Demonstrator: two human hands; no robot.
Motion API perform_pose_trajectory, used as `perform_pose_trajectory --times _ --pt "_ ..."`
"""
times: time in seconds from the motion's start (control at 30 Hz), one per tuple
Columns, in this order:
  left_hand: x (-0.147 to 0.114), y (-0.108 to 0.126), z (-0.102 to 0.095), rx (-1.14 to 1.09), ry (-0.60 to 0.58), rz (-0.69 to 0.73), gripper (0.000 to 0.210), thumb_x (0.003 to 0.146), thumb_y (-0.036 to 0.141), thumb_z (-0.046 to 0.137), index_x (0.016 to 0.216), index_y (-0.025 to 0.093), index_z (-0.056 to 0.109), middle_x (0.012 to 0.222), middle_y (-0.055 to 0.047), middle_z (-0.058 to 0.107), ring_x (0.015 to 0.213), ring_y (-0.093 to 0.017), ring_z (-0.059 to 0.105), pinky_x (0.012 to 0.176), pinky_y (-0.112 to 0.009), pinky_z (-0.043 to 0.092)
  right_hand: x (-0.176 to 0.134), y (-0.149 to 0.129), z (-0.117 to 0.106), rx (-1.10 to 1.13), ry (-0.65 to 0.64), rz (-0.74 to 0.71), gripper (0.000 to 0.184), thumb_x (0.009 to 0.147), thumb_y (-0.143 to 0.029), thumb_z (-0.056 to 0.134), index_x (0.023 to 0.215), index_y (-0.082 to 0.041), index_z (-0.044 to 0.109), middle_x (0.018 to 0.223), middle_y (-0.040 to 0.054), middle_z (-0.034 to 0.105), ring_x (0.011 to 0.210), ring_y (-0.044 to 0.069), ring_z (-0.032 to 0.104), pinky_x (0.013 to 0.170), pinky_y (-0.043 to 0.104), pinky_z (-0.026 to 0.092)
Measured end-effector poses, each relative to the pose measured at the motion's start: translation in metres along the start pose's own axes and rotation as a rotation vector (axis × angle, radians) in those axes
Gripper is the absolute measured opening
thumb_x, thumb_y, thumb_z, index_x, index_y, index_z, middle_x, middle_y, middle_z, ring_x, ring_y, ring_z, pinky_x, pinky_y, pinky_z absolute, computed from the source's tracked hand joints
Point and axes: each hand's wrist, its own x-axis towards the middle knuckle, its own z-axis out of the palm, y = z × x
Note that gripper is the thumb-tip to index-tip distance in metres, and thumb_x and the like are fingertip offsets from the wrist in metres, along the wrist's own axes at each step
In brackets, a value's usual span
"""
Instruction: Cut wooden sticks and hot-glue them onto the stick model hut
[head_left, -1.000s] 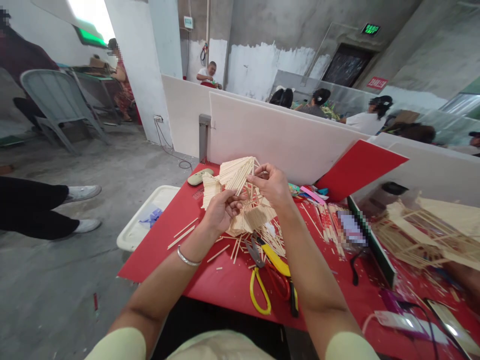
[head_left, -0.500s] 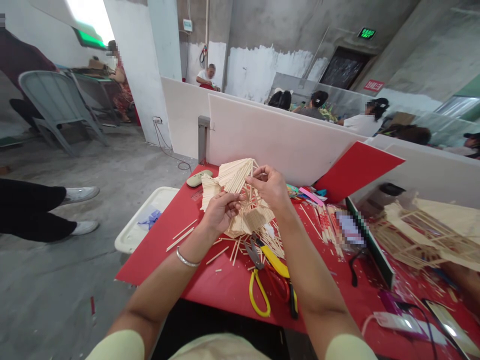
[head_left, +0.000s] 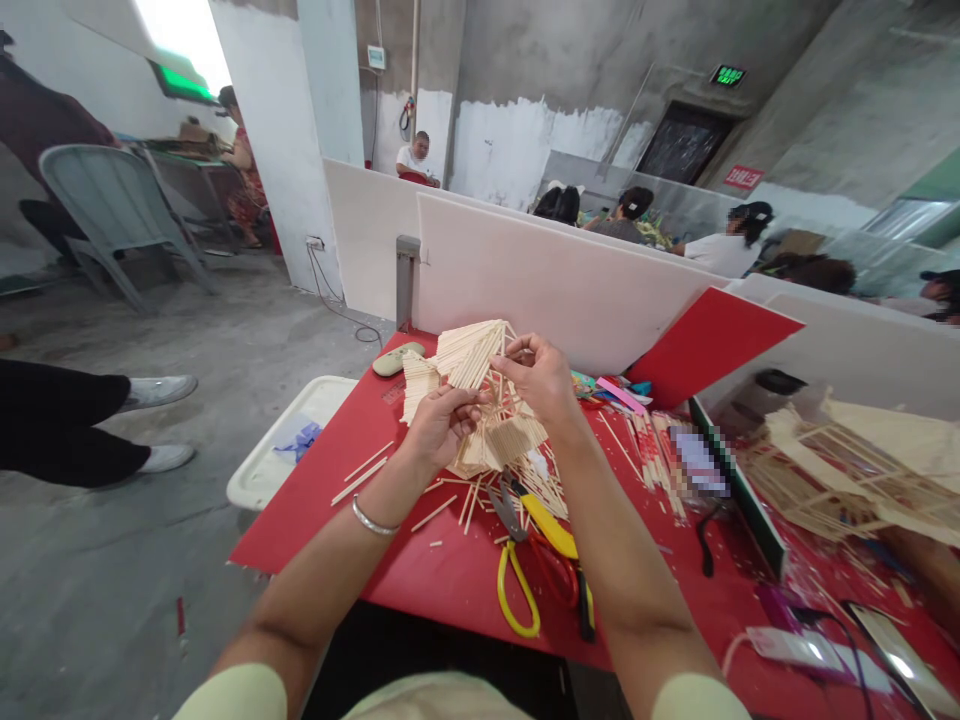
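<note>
On the red tabletop (head_left: 322, 540) stands a model made of thin wooden sticks (head_left: 457, 345), with slatted, roof-like panels and an open stick frame. At the lower edge of its upper panel, my left hand (head_left: 444, 425) has thumb and fingers pinched together. My right hand (head_left: 538, 375) pinches the same panel's right edge, fingers bent. Whether a separate single stick lies between the fingertips is too small to tell. Loose sticks (head_left: 471, 505) are scattered below the model. Nearer to me lie yellow-handled shears (head_left: 517, 590) and a cutter with a yellow and black handle (head_left: 551, 522).
Left of the table is a white tray (head_left: 251, 480) with blue scraps. A computer mouse (head_left: 397, 358) lies at the far left corner. White partition boards (head_left: 555, 270) rise behind. At right, a green-edged divider (head_left: 739, 490) separates another stick model (head_left: 817, 470) and a person's arm.
Both hands keep almost the same place and grip on the stick model. The view has shifted very slightly; a seated person behind the partition has raised their head.
</note>
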Motion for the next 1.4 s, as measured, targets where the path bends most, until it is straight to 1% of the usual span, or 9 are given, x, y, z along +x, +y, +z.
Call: perform_pose_trajectory --times 0.47,0.63,0.73,0.83,0.9,1.03,1.13,1.3,1.4 --pt "0.001 0.001 0.000 0.030 -0.017 0.024 0.017 0.067 0.017 0.078 0.076 0.011 0.065 0.078 -0.006 0.074 0.051 -0.005 0.058 0.041 -0.013 0.040 0.000 0.001 0.001 0.028 0.018 0.030 0.041 0.062 -0.046 0.080 0.084 -0.021 0.056 0.070 -0.0020 0.063 0.060 0.012 0.056 0.055 0.025 0.044" --pt "0.000 0.000 0.000 0.019 -0.018 0.025 0.016 0.068 0.017 0.078 0.075 0.010 0.065 0.079 -0.006 0.074 0.051 -0.004 0.058 0.042 -0.012 0.041 -0.001 0.003 0.001 -0.003 0.028 0.011 0.041 0.066 -0.049 0.078 0.085 -0.022 0.055 0.069 -0.0019 0.063 0.060 0.013 0.057 0.056 0.027 0.046" --pt "0.000 -0.001 -0.001 0.018 -0.024 0.025 0.016 0.068 0.017 0.078 0.073 0.010 0.065 0.079 -0.006 0.074 0.051 -0.004 0.058 0.041 -0.013 0.041 -0.010 -0.005 0.001 -0.172 0.065 -0.072 0.035 0.075 -0.051 0.073 0.087 -0.022 0.057 0.075 0.0015 0.067 0.065 0.015 0.062 0.062 0.030 0.048" --pt "-0.001 -0.001 -0.001 0.014 -0.026 0.023 0.016 0.068 0.017 0.078 0.073 0.010 0.064 0.078 -0.007 0.074 0.050 -0.004 0.058 0.038 -0.013 0.037 -0.021 -0.019 -0.003 -0.443 0.173 -0.224 0.025 0.087 -0.047 0.064 0.093 -0.023 0.061 0.083 0.0055 0.071 0.075 0.019 0.066 0.070 0.033 0.048" --pt "-0.001 0.000 -0.001 0.010 -0.021 0.020 0.017 0.067 0.016 0.078 0.074 0.010 0.064 0.078 -0.007 0.074 0.049 -0.004 0.057 0.038 -0.013 0.036 -0.027 -0.026 -0.007 -0.504 0.211 -0.256 0.022 0.092 -0.043 0.057 0.097 -0.023 0.062 0.086 0.0063 0.072 0.073 0.017 0.065 0.067 0.032 0.048" --pt "-0.001 0.000 -0.002 0.017 -0.022 0.011 0.018 0.067 0.017 0.078 0.076 0.009 0.065 0.077 -0.006 0.073 0.049 -0.004 0.058 0.038 -0.013 0.036 -0.031 -0.029 -0.016 -0.309 0.166 -0.164 0.019 0.094 -0.035 0.052 0.105 -0.022 0.059 0.090 0.0043 0.073 0.047 0.008 0.054 0.047 0.025 0.044" --pt "0.000 0.000 -0.002 0.019 -0.021 0.010 0.019 0.067 0.018 0.078 0.076 0.009 0.065 0.077 -0.006 0.073 0.049 -0.004 0.058 0.038 -0.013 0.037 -0.033 -0.026 -0.018 -0.191 0.100 -0.119 0.019 0.092 -0.031 0.053 0.108 -0.021 0.058 0.092 0.0040 0.074 0.040 0.005 0.049 0.040 0.024 0.041" --pt "0.000 -0.001 -0.003 0.013 -0.031 0.015 0.019 0.067 0.018 0.079 0.078 0.009 0.065 0.079 -0.006 0.073 0.050 -0.004 0.057 0.040 -0.013 0.038 -0.034 -0.016 -0.014 -0.196 0.151 -0.187 0.028 0.083 -0.032 0.068 0.107 -0.020 0.062 0.088 0.0028 0.073 0.061 0.010 0.061 0.054 0.024 0.049" --pt "-0.001 -0.001 -0.003 0.016 -0.038 0.010 0.019 0.068 0.017 0.079 0.077 0.008 0.066 0.078 -0.006 0.073 0.050 -0.004 0.058 0.041 -0.012 0.039 -0.034 -0.010 -0.013 -0.211 0.202 -0.224 0.028 0.078 -0.035 0.074 0.101 -0.019 0.066 0.080 0.0001 0.070 0.064 0.011 0.061 0.060 0.025 0.050"
